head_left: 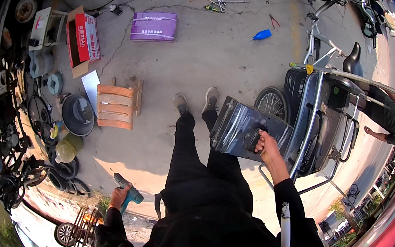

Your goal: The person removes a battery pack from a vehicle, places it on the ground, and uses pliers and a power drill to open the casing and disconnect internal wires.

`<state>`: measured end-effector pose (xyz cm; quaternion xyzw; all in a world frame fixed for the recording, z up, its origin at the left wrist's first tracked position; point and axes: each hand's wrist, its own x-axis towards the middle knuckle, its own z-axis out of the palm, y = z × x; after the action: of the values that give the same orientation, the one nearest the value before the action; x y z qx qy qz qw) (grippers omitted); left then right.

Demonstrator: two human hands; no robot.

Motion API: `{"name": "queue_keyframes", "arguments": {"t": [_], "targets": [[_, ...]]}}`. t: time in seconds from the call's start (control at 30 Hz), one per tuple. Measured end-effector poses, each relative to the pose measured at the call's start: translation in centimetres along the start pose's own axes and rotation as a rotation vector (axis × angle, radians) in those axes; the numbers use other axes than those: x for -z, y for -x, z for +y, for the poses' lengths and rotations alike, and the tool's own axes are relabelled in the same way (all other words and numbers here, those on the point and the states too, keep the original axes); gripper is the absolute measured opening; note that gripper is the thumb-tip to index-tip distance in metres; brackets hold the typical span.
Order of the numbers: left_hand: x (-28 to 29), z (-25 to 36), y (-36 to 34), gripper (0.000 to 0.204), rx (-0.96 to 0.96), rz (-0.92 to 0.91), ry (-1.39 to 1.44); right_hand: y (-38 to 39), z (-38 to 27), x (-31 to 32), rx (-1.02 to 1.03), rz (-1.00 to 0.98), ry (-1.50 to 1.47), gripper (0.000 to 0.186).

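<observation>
Head view: bucket (80, 131) and wooden stool (115, 107) stand beyond the held drill (131, 196).

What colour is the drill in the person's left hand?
The drill is teal and black, best seen in the head view.

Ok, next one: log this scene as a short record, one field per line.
Left hand: left hand holding a teal drill, bit pointing forward
Right hand: right hand curled at a black piece over a dark flat panel; exact grip unclear
Ground ahead: purple package, blue bottle, pliers
Left side: slatted wooden stool, red box, bucket
</observation>
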<state>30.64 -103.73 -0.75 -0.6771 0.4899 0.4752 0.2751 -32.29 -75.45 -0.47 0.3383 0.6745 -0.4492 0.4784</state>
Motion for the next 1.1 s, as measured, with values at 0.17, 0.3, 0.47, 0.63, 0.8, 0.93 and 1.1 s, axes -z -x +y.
{"name": "queue_keyframes", "arguments": {"t": [0.17,0.3,0.47,0.63,0.8,0.93,1.1], "targets": [[9.1,17.1,-1.6,0.071,0.035,0.101,-0.201,-6.8,-3.7,-4.9,-0.074,0.006,-0.233,0.036],[11.6,24.8,-2.8,0.067,-0.174,0.247,-0.072,-16.6,-7.1,-8.8,-0.119,-0.012,-0.411,0.033],[12.1,40.1,-5.2,0.054,-0.249,0.243,-0.164,-25.3,-9.6,-13.0,-0.158,0.029,-0.541,0.034],[8.1,56.2,-11.6,0.046,-0.359,0.290,-0.361,-35.2,-13.1,-18.2,-0.156,0.057,-0.616,0.035],[-0.1,65.8,-18.5,0.045,-0.465,0.054,-0.079,-44.7,-16.4,-22.9,-0.164,0.067,-0.642,0.039],[-8.2,72.1,-22.7,0.045,-0.546,-0.131,0.044,-52.2,-17.3,-25.0,-0.110,0.075,-0.694,0.039],[-14.6,74.1,-28.1,0.042,-0.631,-0.248,-0.132,-60.1,-17.0,-27.8,-0.114,0.053,-0.749,0.039]]}}
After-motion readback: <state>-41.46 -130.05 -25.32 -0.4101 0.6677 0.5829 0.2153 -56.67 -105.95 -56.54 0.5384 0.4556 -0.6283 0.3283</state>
